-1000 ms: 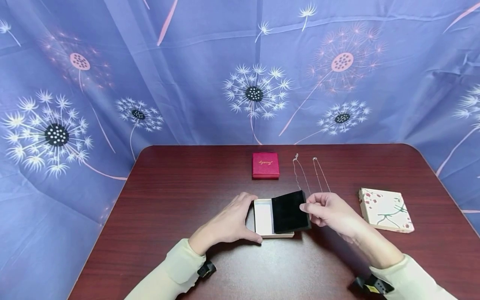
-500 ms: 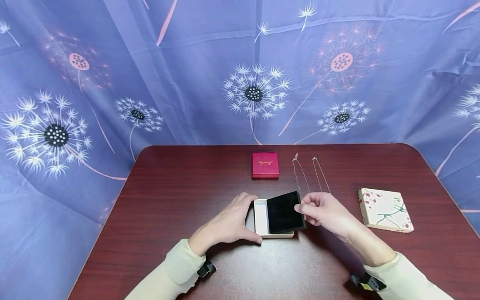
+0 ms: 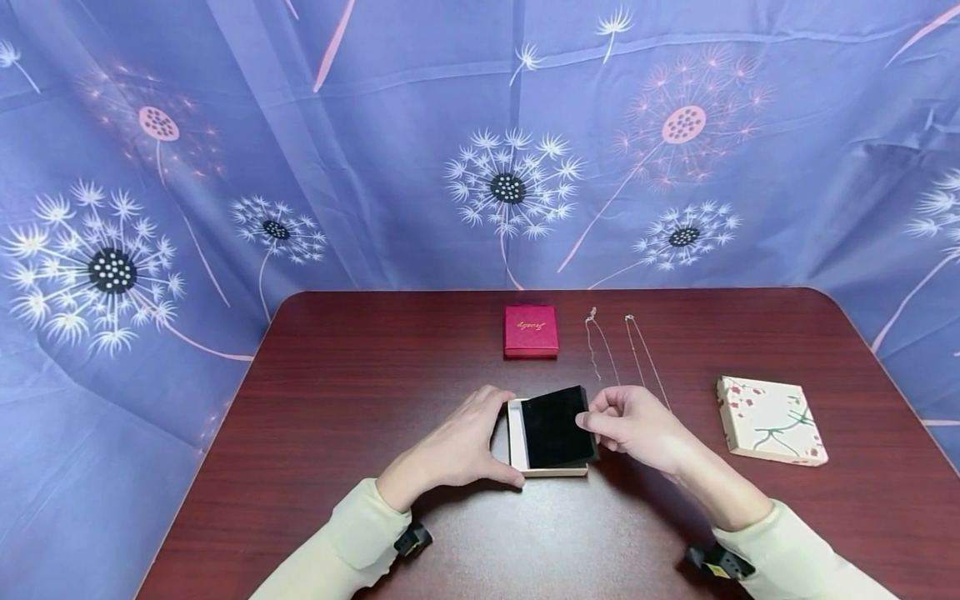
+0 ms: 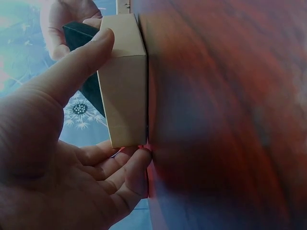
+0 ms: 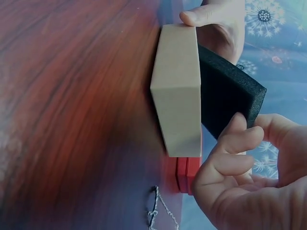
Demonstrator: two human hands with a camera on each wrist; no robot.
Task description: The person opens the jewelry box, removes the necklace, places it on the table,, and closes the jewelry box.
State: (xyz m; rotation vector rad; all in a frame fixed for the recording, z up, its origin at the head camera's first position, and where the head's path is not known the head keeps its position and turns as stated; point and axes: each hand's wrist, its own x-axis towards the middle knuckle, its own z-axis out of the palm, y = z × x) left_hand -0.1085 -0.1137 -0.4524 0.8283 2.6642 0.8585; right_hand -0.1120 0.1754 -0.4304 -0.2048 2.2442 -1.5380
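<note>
A cream cardboard jewelry box base (image 3: pixel 518 437) rests on the table, white inside. My left hand (image 3: pixel 461 442) grips it from the left, thumb at the near corner and fingers at the far corner. With thumb and fingertips my right hand (image 3: pixel 645 433) pinches the right edge of a black foam pad (image 3: pixel 551 429). The pad lies tilted over the box, its left side down in the opening and its right side raised. In the right wrist view the pad's thick edge (image 5: pixel 242 81) stands above the box wall (image 5: pixel 177 115). A white strip of the box interior shows at the left.
A red jewelry box (image 3: pixel 531 331) with gold lettering stands behind the base. Two thin chain necklaces (image 3: pixel 602 342) lie right of it, their lower parts hidden by my right hand. A flower-patterned cream lid (image 3: pixel 772 421) lies at the right. A blue curtain (image 3: pixel 420 208) hangs behind the table.
My right hand has moved left with the foam pad, which now covers more of the box opening. The left hand and the box have stayed in place.
</note>
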